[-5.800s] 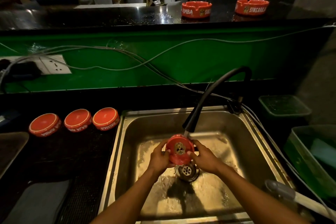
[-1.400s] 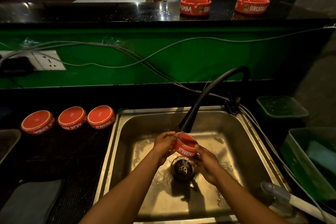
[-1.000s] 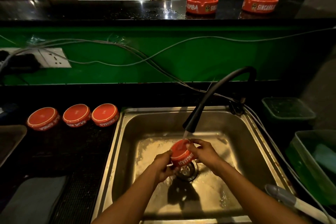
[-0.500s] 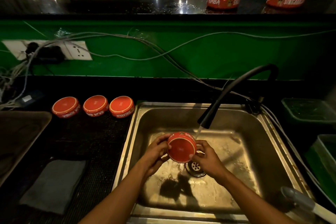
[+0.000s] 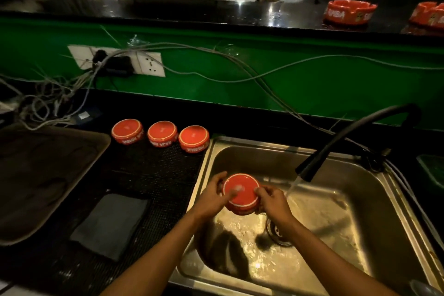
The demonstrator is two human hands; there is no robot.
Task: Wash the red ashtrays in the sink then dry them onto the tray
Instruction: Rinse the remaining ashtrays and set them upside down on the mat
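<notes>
Holding a red ashtray [image 5: 241, 193] upside down over the left part of the steel sink [image 5: 374, 202], the person is gripping it from both sides. The left hand [image 5: 210, 197] is curling its fingers [image 5: 219, 176] round the ashtray's left edge, and the right hand [image 5: 274, 202] is pinching the right edge with its own fingers bent over the rim. The ashtray is sitting just left of the water stream [image 5: 292, 186], which is running from the black faucet [image 5: 355, 137] down onto the wet sink floor near the drain [image 5: 276, 233].

Three more red ashtrays [image 5: 160, 134] are lying face down in a row on the dark desk [image 5: 153, 175], just left of the sink's back corner, close beside one another. A grey cloth [image 5: 109, 224] is lying flat on the desk nearer the person, and a dark tray [image 5: 36, 175] is resting at the far left. Two upright red ashtrays [image 5: 349, 14] are standing on the upper black bar counter [image 5: 192, 11] behind the green wall [image 5: 312, 86]. Grey cables [image 5: 216, 65] are trailing across that wall from a white socket plate [image 5: 149, 63].
</notes>
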